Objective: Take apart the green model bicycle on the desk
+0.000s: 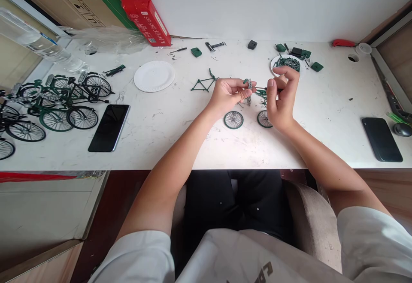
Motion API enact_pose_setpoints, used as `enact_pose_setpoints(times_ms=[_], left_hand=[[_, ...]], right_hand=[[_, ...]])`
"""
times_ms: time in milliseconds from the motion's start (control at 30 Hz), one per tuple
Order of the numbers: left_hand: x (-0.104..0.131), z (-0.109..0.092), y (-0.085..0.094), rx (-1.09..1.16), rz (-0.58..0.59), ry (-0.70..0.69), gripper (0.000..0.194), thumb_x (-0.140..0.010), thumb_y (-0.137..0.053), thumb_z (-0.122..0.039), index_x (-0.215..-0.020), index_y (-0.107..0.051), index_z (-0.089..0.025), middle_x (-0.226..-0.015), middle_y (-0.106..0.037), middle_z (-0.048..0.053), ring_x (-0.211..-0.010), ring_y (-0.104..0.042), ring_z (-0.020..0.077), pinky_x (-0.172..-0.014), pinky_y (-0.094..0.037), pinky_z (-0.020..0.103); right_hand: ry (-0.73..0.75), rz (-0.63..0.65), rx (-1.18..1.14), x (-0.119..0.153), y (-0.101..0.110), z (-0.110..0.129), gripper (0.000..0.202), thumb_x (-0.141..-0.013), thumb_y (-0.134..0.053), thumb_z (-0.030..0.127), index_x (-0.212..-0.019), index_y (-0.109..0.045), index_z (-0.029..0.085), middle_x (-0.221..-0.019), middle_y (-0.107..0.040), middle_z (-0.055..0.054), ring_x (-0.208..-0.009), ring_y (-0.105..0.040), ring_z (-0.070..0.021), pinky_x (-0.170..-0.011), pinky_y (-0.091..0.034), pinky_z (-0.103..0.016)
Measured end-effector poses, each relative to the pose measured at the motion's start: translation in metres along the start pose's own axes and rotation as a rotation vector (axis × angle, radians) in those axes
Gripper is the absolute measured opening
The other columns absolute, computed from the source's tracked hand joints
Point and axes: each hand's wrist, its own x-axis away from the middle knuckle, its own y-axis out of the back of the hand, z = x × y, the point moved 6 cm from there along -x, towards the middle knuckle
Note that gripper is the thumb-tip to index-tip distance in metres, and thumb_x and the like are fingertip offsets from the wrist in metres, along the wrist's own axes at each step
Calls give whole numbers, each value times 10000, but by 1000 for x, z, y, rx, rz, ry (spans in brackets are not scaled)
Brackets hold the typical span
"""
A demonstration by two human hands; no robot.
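My left hand is closed, pinching a small silver miniature bicycle part between thumb and fingers above the table. From the right, my right hand grips what looks like a small screwdriver, its thin shaft pointing at the silver part. Fingers cover most of the handle. Below the hands lie a spoked toy wheel and a second wheel, partly hidden by my right hand. A green piece shows behind that hand. Left of my left hand lies a green miniature bicycle frame.
Several miniature bicycles stand at the left beside a phone. A white paper plate lies behind; another plate holds wheels and parts. Small pieces line the back. A dark phone lies at right, a red box at back.
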Motion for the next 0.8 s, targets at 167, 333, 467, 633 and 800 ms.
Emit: enact_pose_setpoints(times_ms=[167, 333, 467, 633, 800], left_hand=[[1, 0, 1, 15, 14, -17, 636, -697, -1178, -657, -968, -855, -181, -1231, -910, 149, -1109, -906, 331, -699, -622, 308], [1, -6, 0, 16, 31, -3, 570, -785, -1150, -624, -1021, -872, -185, -1156, -899, 136, -1096, -892, 306, -695, -620, 310], [-4, -5, 8, 28, 20, 34, 502, -856, -1119, -588, -1064, -876, -201, -1033, -875, 106, -985, -860, 261, -716, -627, 333], [-14, 3, 20, 74, -14, 53, 429, -914, -1091, -527, -1086, -876, -197, -1067, -874, 112, -939, -829, 235, -725, -617, 345], [-14, -3, 18, 114, -14, 77, 438, -878, -1115, -514, -1057, -878, -193, -1078, -885, 122, -913, -815, 203, -635, -551, 284]], right_hand=[[52, 70, 4, -1, 0, -4, 593, -1234, -473, 806, -1619, -562, 365, -1057, -687, -60, -956, -761, -286, -909, -693, -521], [155, 91, 89, -11, 3, 17, 478, -1275, -445, 690, -1499, -676, 338, -1151, -729, -101, -924, -719, -265, -871, -671, -502], [212, 131, 132, -20, 6, 17, 450, -1267, -504, 663, -1343, -788, 323, -985, -738, -92, -991, -713, -302, -930, -656, -530], [95, 105, 95, -31, 4, -3, 633, -1253, -415, 796, -1169, -782, 287, -891, -676, -56, -852, -710, -266, -902, -662, -523], [121, -100, -87, -25, 15, 64, 469, -1296, -354, 685, -1165, -656, 351, -778, -555, 17, -541, -549, -199, -580, -547, -410]])
